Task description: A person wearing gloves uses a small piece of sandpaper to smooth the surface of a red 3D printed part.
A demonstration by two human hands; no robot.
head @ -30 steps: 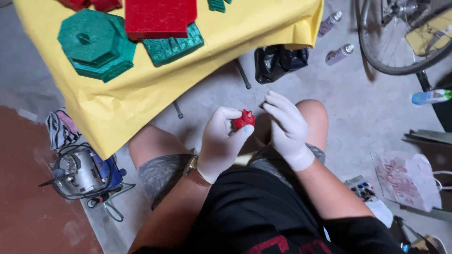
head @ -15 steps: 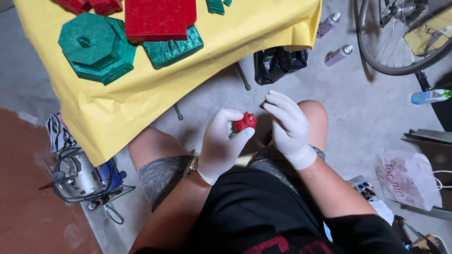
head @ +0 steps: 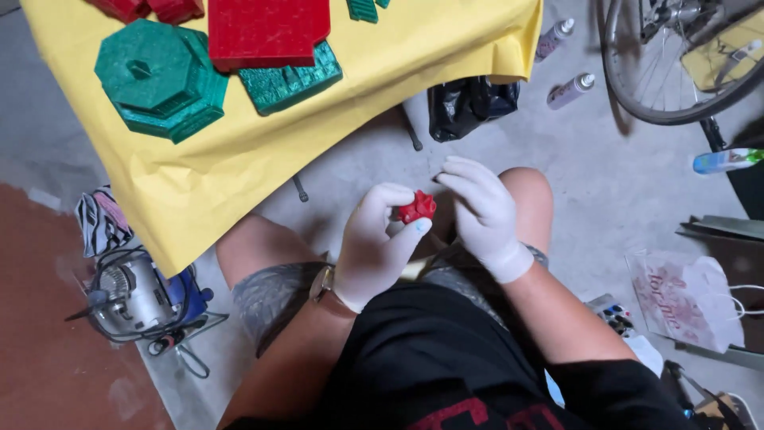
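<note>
- Left hand [head: 374,247], white glove: fingers curled, pinching 1 small red knobby piece [head: 417,207] betw. thumb & fingertips, held above the lap, betw. the 2 bare knees.
- Right hand [head: 480,213], white glove too: fingers loosely spread, holding nothing, just beside the red piece on its right; can't tell if a fingertip touches it.
- 1 wristwatch [head: 321,282] on left wrist.
- Yellow sheet [head: 239,159] covers a surface ahead of the knees, edge hanging down.
- On it, green: 1 big octagonal stepped block [head: 159,80], 1 flat textured slab [head: 290,80] partly under a red one, 1 small bit [head: 364,9] at top edge, cut off by frame.
- On it, red: 1 large flat slab [head: 267,32], plus 2 smaller bits [head: 147,8] at top left, mostly out of frame.
- Floor, left: 1 small power tool w/ cord [head: 135,299], 1 striped cloth [head: 99,219].
- Floor, top: 1 black bag [head: 469,103], 2 spray cans [head: 569,91] lying near it.
- Right: 1 bike wheel [head: 676,60], 1 bottle [head: 724,161] on its side, 1 white plastic bag [head: 684,299].
</note>
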